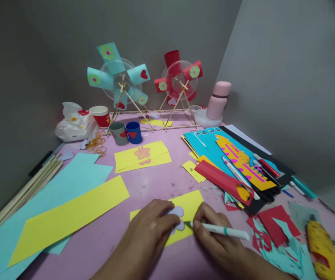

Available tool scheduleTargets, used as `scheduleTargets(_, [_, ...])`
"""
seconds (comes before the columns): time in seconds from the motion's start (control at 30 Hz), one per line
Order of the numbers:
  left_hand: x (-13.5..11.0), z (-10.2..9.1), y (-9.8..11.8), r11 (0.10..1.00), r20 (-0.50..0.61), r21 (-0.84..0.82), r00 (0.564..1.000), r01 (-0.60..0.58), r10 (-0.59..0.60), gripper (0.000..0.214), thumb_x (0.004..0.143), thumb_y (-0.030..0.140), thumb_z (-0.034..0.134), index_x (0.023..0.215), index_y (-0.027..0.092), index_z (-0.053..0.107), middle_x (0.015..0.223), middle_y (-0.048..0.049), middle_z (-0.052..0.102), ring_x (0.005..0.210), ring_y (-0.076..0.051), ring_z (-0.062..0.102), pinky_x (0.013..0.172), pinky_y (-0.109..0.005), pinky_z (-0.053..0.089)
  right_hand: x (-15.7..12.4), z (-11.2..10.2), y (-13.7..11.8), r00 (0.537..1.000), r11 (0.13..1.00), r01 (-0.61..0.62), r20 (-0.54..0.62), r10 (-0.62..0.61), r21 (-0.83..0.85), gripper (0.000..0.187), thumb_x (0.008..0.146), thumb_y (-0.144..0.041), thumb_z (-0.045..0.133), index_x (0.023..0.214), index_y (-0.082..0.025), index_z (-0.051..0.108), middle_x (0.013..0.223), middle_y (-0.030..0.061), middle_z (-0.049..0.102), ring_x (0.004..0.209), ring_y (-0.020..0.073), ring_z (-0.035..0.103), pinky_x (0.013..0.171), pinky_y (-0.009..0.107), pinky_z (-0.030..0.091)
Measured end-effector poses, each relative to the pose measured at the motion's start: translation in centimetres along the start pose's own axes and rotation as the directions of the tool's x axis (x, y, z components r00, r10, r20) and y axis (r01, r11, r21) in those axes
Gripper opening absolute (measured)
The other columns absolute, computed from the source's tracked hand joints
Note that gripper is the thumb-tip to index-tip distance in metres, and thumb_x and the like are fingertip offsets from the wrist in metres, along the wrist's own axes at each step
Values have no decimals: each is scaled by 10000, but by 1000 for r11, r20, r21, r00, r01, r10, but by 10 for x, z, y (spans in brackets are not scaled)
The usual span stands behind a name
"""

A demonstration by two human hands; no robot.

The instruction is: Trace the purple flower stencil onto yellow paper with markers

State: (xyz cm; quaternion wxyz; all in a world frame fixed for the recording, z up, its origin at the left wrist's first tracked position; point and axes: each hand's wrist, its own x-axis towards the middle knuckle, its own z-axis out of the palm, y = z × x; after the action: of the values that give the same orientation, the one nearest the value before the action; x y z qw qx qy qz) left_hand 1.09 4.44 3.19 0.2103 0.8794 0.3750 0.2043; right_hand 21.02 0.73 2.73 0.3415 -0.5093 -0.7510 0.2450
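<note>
Your left hand [154, 223] presses a purple flower shape [178, 211] onto yellow paper [192, 199], lower centre of the frame; your right hand [216, 235] grips a marker [225, 230], tip by its edge. Tracing seems unfinished; the blue wheel [120, 77] and red wheel [180, 79] stand assembled, upper centre

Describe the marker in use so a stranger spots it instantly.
On the pink table, find the right hand at the edge of a yellow paper. It holds a white marker with a green band. Unlike the pens farther right, this one points its bare tip at a lilac cutout.
</note>
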Motion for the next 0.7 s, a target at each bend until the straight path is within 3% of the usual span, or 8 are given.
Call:
scheduleTargets(0.4, [0, -1, 0, 1000, 19, 22, 1000, -7, 7, 248, 930, 141, 497, 1017, 330, 631, 1128, -21, 579, 1013, -206, 558, 792, -341, 474, 5, -3, -5, 991, 992, -117, 76, 113, 51, 184, 932, -233, 322, 788, -229, 437, 628, -28, 507, 522, 137, 498, 509, 251, 375])
scheduleTargets(0.7, [-2, 0, -2, 999, 27, 43, 1000, -7, 6, 262, 927, 138, 497, 1010, 340, 642, 1144, -30, 575, 1029, -207, 570, 798, -348, 499, 10, -2, -8, 999, 999, -30, 37, 29, 27, 168, 909, -171, 337, 794, -221, 449, 657, -4, 555, 521, 136, 513, 508, 246, 392])
